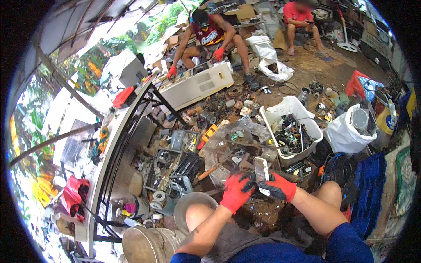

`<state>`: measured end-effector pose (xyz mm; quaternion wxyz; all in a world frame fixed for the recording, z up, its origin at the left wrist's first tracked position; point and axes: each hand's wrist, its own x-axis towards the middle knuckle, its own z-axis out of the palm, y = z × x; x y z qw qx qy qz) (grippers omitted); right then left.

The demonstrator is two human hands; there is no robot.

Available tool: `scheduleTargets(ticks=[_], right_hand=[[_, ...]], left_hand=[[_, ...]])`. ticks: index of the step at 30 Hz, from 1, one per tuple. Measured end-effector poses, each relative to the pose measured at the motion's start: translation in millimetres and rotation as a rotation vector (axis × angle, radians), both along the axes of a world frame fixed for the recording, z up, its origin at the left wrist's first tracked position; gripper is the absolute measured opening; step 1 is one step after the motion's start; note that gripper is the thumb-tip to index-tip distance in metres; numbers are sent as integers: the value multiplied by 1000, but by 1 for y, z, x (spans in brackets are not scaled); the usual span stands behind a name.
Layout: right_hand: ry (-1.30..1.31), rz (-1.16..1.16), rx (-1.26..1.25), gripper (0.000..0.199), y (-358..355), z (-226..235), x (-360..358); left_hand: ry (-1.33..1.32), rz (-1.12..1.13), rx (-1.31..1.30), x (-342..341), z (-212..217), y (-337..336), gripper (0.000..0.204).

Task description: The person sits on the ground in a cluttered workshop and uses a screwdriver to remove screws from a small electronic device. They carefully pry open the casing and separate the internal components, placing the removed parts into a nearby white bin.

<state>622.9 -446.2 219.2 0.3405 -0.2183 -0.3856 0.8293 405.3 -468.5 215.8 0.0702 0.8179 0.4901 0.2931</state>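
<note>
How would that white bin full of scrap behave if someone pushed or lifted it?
The white bin is piled with dark metal-looking parts, so it is probably heavy and would drag rather than slide. Its thin plastic walls might flex if lifted by the rim. It sits low and wide, so tipping seems unlikely.

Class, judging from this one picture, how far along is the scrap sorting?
Done: the white bin already holds sorted parts. In hand: both the left hand and right hand grip a small flat device. Left: loose scrap covers the ground.
</note>
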Motion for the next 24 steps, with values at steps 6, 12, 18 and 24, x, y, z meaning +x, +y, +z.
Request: scheduleTargets(ticks=[6,12,18,24], right_hand=[[-163,-293,130,41,11,-10,6],[-900,-387,745,68,3,-2,-25],[-890,-450,740,59,8,-43,-28],[111,-441,-123,26,35,-25,-18]], left_hand=[[-317,53,-98,6,4,13,60],[-928,-40,-689,13,-46,22,54],[-1711,-147,-865,-6,-19,38,49],[-1975,-211,-784,-59,18,36,54]])
